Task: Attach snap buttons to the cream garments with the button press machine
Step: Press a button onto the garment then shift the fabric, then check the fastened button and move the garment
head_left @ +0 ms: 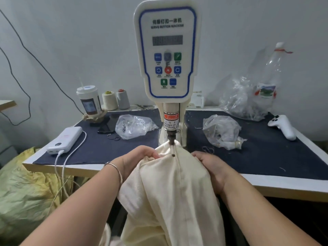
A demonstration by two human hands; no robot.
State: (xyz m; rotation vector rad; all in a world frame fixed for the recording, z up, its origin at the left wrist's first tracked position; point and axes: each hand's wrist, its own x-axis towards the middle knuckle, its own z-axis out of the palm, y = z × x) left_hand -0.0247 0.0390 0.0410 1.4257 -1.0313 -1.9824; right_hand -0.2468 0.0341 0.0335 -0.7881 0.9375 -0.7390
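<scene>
The cream garment (170, 183) is being gripped by the left hand (140, 158) and right hand (207, 164) — bunched between them — under the button press machine (171, 137).

Both hands (142, 158) (209, 164) apparently clenched, forward.

White power bank (66, 140) with cable at nine o'clock; lidded cup (89, 100) and two thread cones (116, 100) toward ten. White controller (283, 126) at three; crumpled plastic bags (221, 131) and clear bottle (271, 71) toward two.
</scene>
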